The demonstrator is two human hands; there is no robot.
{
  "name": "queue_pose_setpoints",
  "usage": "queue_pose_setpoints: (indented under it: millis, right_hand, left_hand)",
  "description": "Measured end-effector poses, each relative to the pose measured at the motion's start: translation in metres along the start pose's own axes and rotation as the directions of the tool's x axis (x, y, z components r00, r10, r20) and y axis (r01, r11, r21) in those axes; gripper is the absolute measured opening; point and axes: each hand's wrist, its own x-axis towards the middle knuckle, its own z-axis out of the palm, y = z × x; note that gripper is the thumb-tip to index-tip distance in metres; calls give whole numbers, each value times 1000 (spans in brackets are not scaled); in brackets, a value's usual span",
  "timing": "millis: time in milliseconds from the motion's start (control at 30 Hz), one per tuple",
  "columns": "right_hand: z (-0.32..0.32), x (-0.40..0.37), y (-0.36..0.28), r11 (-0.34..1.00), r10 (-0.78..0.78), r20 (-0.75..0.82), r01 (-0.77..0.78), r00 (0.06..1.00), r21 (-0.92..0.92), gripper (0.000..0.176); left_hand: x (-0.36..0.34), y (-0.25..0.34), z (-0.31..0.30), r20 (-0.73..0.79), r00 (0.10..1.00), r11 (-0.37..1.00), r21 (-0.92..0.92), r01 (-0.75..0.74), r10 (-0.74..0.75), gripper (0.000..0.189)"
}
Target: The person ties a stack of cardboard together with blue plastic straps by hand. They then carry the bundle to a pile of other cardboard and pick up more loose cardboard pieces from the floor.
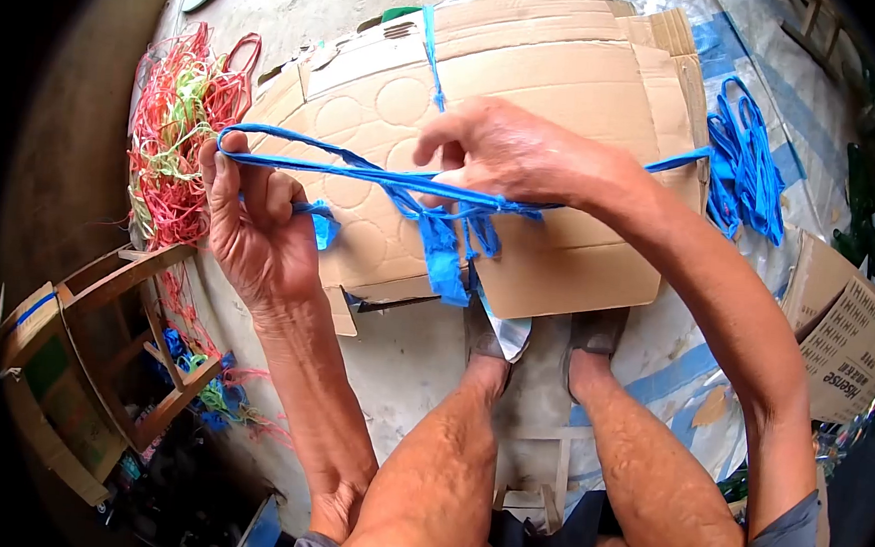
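**Fingers closed on a drawn-out blue loop**

The fingers (255, 187) of the left hand (274, 248) were curled nearly shut, thumb and forefinger holding the end of a bright blue, flat folded strip (354, 171) at 10 o'clock. The right hand (510, 153), just past 12, had its fingers bent and partly open over the strip; whether its thumb pinned anything could not be told.

The strip crossed a tan stack of flattened cardboard (559, 90). Ragged blue tails (445, 264) hung from the gathered crossing near the centre, and a lighter blue tie (432, 53) ran over the stack's top edge at 12. A coiled blue bundle (749, 172) lay at 2, a tangled red-and-green heap of string (180, 137) at 10, and a printed brown carton (849, 349) just past 3.

Good handling, by judgement, called for even tension from the left, with the loop's two strands flat and untwisted. The right fingertips worked best close to the crossing, pressing it against the board so no slack crept in. The tails needed to lie clear of the loop, and the pull had to be low and gradual, lest the cardboard edge buckle.
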Motion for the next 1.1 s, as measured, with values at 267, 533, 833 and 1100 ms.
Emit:
queue_pose_setpoints:
  millis: [267, 533, 833, 1100]
  right_hand:
    - [34, 12, 2, 844, 19, 178, -111, 984, 525, 22]
    - [4, 19, 0, 864, 188, -111, -111, 976, 490, 18]
    - [17, 39, 48, 999, 40, -494, -40, 869, 11, 15]
    - [18, 40, 42, 947, 111, -497, -243, 861, -209, 18]
  left_hand:
    - [-3, -3, -1, 23, 999, 999, 13, 31, -31, 21]
    - [2, -6, -3, 84, 987, 987, -77, 141, -134, 25]
    - [-2, -26, -2, -60, 987, 981, 120, 155, -148, 25]
    - [-1, -61, 3, -208, 962, 621, 734, 273, -177, 22]
